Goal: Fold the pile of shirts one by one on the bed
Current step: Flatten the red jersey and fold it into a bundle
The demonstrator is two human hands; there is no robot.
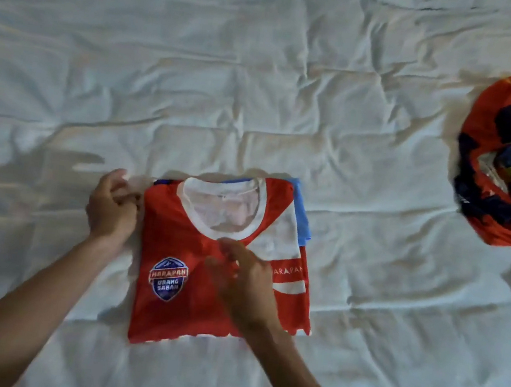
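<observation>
Left hand [112,205] pinches the folded red-and-white jersey shirt's [182,248] edge; right hand [243,284] rests released on it, white-sheeted bed [260,96].

Folded shirt [201,270] on bed [260,96], under right hand [245,286], beside left hand [113,204]; shirt pile [507,168] far right of both.

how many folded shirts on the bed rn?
1 clearly: the red shirt under both hands, with blue cloth peeking from beneath, perhaps another. The pile at right is unfolded.
</observation>
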